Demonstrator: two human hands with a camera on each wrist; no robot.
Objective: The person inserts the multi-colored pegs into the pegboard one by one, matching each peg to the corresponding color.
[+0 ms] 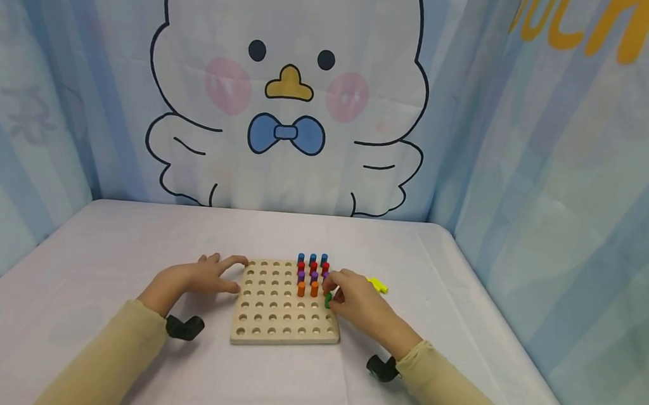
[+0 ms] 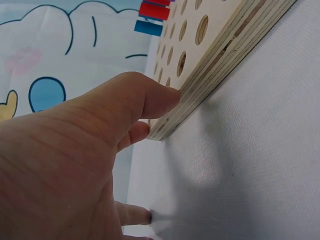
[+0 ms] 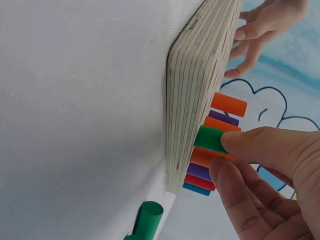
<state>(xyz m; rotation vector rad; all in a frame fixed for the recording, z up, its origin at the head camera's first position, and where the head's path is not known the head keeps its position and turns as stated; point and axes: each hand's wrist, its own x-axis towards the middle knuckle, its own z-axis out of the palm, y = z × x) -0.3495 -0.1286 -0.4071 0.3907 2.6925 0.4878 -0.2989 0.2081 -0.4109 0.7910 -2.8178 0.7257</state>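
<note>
My nearer right hand (image 1: 361,301) pinches an upright green peg (image 1: 328,301) at three o'clock on the pegboard (image 1: 279,324) (left hand (image 1: 204,277) relaxed at nine).

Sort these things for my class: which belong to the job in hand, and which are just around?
Belong:
wooden pegboard, touched by the left hand
blue pegs, red pegs, purple pegs and orange pegs standing in it
green peg pinched in the right hand
probably the loose green pegs and yellow pieces lying nearby

Just around:
cartoon backdrop
white tablecloth
black wrist devices
</note>
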